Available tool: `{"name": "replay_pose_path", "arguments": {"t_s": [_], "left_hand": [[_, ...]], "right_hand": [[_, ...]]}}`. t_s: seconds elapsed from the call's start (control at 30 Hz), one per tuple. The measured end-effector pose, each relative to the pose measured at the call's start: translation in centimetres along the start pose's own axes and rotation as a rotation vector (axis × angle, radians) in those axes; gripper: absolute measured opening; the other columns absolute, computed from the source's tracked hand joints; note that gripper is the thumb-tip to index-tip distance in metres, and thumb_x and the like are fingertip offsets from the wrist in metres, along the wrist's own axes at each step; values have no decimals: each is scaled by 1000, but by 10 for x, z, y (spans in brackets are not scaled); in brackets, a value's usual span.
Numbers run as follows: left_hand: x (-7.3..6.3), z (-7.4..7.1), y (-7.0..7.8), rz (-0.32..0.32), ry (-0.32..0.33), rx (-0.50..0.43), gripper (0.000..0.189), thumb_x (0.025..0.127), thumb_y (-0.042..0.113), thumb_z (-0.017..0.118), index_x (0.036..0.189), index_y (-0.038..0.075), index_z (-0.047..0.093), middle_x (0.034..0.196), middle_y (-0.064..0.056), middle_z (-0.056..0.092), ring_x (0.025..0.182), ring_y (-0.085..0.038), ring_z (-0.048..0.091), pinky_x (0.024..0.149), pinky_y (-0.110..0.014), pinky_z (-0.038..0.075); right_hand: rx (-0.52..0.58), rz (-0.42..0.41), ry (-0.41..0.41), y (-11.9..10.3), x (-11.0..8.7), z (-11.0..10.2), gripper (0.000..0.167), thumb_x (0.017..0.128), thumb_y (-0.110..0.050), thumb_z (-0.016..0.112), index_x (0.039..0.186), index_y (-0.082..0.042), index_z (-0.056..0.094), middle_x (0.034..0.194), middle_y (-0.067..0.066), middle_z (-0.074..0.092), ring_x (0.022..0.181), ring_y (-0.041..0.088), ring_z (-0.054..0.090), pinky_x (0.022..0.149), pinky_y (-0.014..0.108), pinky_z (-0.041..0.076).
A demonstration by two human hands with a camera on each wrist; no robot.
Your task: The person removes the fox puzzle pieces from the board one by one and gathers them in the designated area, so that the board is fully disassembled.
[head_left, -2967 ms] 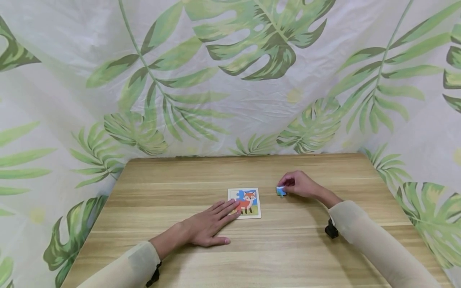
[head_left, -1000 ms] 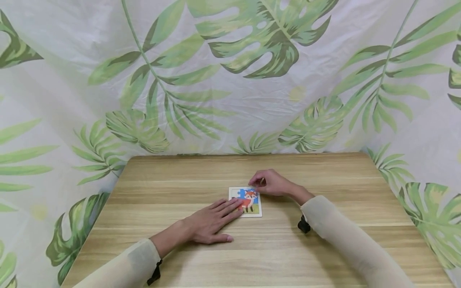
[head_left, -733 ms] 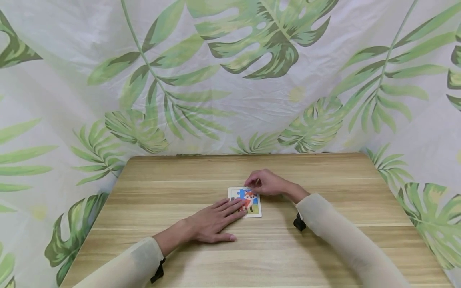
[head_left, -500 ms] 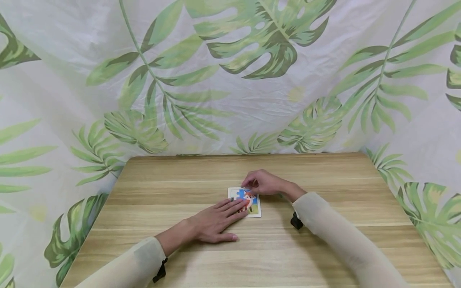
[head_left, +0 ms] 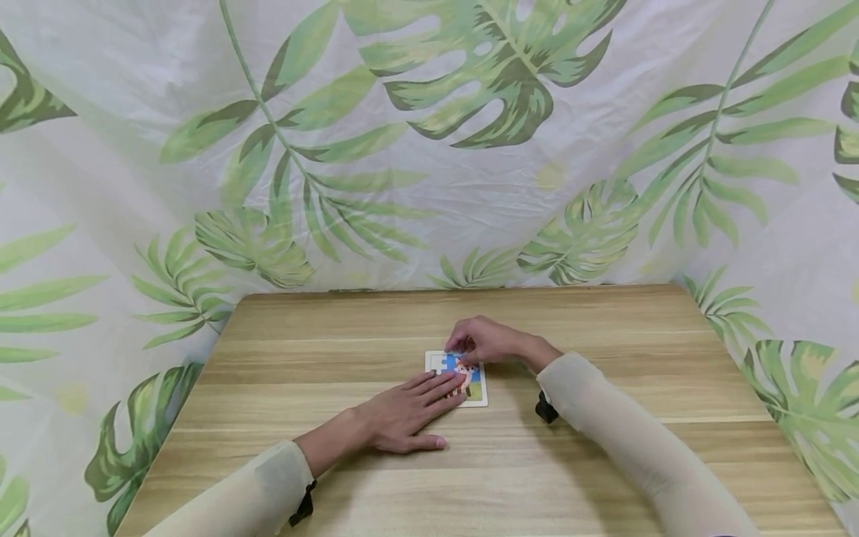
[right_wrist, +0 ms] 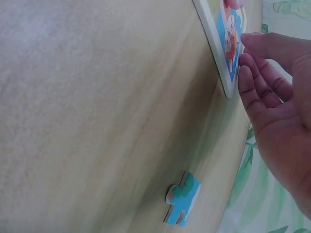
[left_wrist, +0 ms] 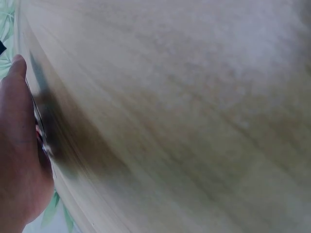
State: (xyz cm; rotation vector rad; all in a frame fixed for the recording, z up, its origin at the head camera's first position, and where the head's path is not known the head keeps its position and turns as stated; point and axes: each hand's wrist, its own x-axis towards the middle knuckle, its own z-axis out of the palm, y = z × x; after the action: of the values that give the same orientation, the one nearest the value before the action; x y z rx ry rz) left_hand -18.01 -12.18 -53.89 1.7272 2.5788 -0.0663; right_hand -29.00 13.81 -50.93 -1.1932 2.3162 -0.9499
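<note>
A small fox jigsaw puzzle (head_left: 477, 391) in a white frame lies flat on the table, with a bare white slot (head_left: 436, 361) at its upper left. My left hand (head_left: 409, 416) rests flat over its lower left, fingers straight and thumb on the wood. With bent fingers and thumb close together, my right hand (head_left: 485, 341) is at the puzzle's far edge, thumb over the fox's head. I cannot tell whether these fingertips pinch a piece. In the right wrist view, a loose blue-and-green puzzle piece (right_wrist: 183, 199) lies on the table, hidden under the hand in the head view.
The wood-grain table (head_left: 309, 358) reaches back to a hanging leaf-print cloth (head_left: 416, 171), which also runs along both sides. A black wrist camera sits under each sleeve cuff.
My right hand has left the loose puzzle piece and gone left to the puzzle, its fingertips creeping left along the far edge. The left hand has slid slightly right over the picture.
</note>
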Motion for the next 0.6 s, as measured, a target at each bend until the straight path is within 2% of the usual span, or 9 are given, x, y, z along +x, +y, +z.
{"name": "replay_pose_path", "arguments": {"t_s": [0.27, 0.6], "left_hand": [[0, 0, -2, 11, 4, 6, 81, 110, 64, 36, 171, 13, 20, 179, -12, 8, 165, -27, 10, 132, -46, 20], [0, -1, -1, 4, -15, -13, 85, 108, 68, 35, 171, 13, 17, 179, -12, 5, 165, -25, 7, 132, -46, 18]], "right_hand": [[6, 37, -27, 0, 5, 0, 30, 88, 6, 79, 117, -5, 79, 106, 5, 71, 96, 13, 65, 86, 28, 57], [-28, 34, -79, 1, 9, 2, 35, 87, 9, 76, 118, -8, 81, 109, 5, 70, 95, 12, 62, 85, 28, 54]]}}
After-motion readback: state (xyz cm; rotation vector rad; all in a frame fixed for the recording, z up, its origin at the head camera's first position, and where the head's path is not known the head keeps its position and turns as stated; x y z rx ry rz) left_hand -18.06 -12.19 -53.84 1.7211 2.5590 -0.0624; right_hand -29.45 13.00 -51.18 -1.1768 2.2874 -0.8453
